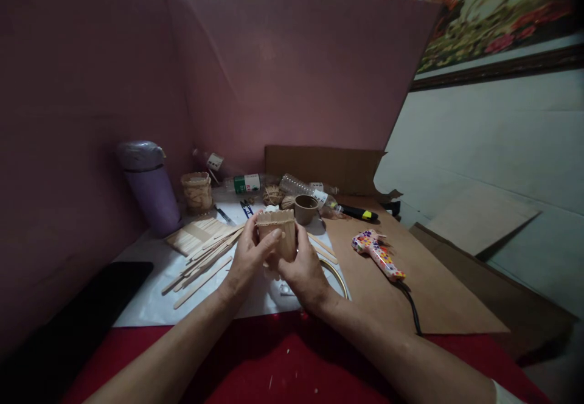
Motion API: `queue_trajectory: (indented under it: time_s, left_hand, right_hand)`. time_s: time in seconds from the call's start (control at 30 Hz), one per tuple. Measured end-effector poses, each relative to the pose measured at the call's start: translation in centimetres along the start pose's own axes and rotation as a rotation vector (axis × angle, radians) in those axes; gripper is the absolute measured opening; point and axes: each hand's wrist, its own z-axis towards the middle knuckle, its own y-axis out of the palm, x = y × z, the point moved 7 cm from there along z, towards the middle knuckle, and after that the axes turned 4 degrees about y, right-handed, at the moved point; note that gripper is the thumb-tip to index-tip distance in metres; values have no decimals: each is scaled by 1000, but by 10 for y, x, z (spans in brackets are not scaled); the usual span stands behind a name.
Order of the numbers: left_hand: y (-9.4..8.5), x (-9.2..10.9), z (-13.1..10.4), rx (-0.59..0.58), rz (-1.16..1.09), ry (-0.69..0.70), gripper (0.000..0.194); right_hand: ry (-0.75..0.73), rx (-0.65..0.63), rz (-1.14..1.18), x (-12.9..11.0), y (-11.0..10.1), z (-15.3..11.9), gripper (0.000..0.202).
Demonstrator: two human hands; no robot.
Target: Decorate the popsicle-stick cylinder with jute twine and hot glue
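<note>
Both hands grip a small cup made of upright wooden craft sticks (283,229), with twine running round it near the top. My left hand (249,258) wraps its left side, the thumb lying across the front. From the right and below, my right hand (305,273) closes on it. The cup is raised over the white sheet (150,288); its far side is hidden. Loose craft sticks (205,258) lie in a heap left of my left hand, beside a banded bundle of sticks (194,236). Just behind the cup stands a brown pot (306,209).
A purple tumbler (152,191) and a twine-wrapped container (197,192) stand at the back left. Plastic bottles (246,183) and twine balls (274,195) lie behind. On the right, a flower-patterned glue gun (378,255) with a black cord rests on cardboard (438,294).
</note>
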Motion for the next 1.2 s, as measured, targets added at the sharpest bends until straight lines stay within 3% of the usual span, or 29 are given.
queue_trajectory:
  time_s: [0.3,0.37,0.5,0.6,0.7,0.8,0.87,1.03,1.1,1.2]
  left_hand:
    - [0,-5,4,-46,49,-10,45]
    - [-12,-6,7,53,140,2,46]
    - [-57,-1,13,486,439,-12,38]
    - [-75,-3,19,582,483,-58,38]
    - [-79,-5,21,605,492,-55,39]
    - [-64,-1,20,481,423,30,41]
    - [-40,0,20,241,240,82,46]
    - [0,0,6,-71,28,-34,54]
    - [7,3,2,-123,27,-13,50]
    - [8,7,0,-106,49,15,48]
  right_hand:
    - [21,5,200,8,1,5,60]
    - [33,21,257,10,-1,6,60]
    - [61,57,317,11,-4,7,59]
    - [81,73,349,11,-4,7,59]
    - [76,85,350,11,-4,7,60]
    - [72,79,323,9,-3,7,60]
    - [55,70,283,7,-3,6,62]
    - [0,54,158,3,-3,4,66]
    - [-4,55,119,4,-3,2,66]
    - [-21,67,54,4,-4,1,71]
